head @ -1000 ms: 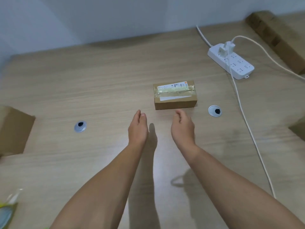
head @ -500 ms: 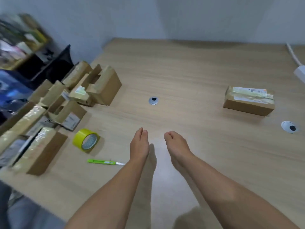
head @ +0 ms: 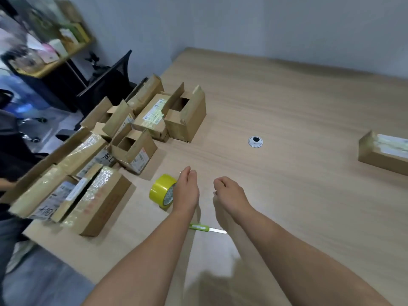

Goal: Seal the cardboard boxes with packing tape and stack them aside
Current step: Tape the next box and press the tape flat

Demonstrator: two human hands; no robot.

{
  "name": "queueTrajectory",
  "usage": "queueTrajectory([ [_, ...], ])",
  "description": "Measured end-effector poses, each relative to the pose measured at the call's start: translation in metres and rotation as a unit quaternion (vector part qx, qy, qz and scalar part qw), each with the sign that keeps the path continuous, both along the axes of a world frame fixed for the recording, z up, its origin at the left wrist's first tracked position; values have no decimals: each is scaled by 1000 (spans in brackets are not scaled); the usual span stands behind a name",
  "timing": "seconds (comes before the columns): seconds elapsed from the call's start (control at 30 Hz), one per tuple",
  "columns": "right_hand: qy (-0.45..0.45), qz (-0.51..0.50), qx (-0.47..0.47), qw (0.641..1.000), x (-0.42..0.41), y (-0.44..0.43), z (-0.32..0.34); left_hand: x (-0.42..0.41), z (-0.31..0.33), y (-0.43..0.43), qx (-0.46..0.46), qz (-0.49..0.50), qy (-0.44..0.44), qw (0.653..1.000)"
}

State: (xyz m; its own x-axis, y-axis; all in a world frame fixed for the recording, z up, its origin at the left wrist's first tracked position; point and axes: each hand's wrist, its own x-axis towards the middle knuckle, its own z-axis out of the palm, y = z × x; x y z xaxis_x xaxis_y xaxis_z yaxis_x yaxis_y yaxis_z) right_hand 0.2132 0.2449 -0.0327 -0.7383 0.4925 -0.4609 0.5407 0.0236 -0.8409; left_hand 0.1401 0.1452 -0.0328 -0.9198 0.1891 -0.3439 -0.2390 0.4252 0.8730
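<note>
Several cardboard boxes (head: pixel 123 138) crowd the left part of the wooden table, some with flaps standing up, some covered in tape. One taped box (head: pixel 384 152) with a label sits alone at the far right edge of view. A yellow tape roll (head: pixel 162 190) stands on edge just left of my left hand (head: pixel 186 191), which hovers beside it with straight fingers and holds nothing. My right hand (head: pixel 229 195) hangs over bare table with loosely curled fingers, also holding nothing. A green utility knife (head: pixel 203 228) lies below my left wrist, its blade pointing right.
A round metal cable grommet (head: pixel 255 141) is set in the table (head: pixel 287 107) between the box pile and the lone box. Beyond the left table edge are a black chair (head: pixel 106 80), a cluttered shelf (head: pixel 44 51) and a seated person's leg (head: pixel 8 151).
The view has swung left from the lone taped box toward the box pile. Both hands travelled left with it, and the left hand now sits beside the tape roll.
</note>
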Motion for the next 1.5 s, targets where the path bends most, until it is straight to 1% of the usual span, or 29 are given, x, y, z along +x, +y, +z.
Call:
queueTrajectory([
  [0.17, 2, -49, -16, 999, -62, -19, -1, -75, 10, -10, 24, -24, -4, 999],
  [0.47, 16, -116, -63, 991, -152, -17, -10, -176, 14, -8, 68, 16, -39, 997],
  [0.57, 43, -129, -74, 988, -179, -11, -12, -202, 8, 0, 76, 24, -41, 996],
  [0.73, 82, -166, -125, 975, -223, 0, -19, -238, 7, 20, 88, 17, -36, 995],
  [0.87, 68, -185, -158, 968, -243, 6, -30, -252, 1, 29, 76, 15, -37, 996],
  [1.0, 57, -174, -183, 966, -252, 4, -33, -255, -2, 35, 72, 19, -51, 996],
  [1.13, 62, -183, -173, 966, -244, 0, -26, -244, -3, 34, 85, 19, -75, 993],
  [1.27, 86, -176, -155, 968, -216, 1, -12, -223, 7, 32, 110, 24, -92, 989],
  [1.37, 96, -182, -126, 970, -186, 3, 3, -200, 16, 35, 120, 11, -93, 988],
  [1.5, 96, -218, -86, 967, -134, 8, 21, -159, 21, 44, 107, -12, -102, 989],
])
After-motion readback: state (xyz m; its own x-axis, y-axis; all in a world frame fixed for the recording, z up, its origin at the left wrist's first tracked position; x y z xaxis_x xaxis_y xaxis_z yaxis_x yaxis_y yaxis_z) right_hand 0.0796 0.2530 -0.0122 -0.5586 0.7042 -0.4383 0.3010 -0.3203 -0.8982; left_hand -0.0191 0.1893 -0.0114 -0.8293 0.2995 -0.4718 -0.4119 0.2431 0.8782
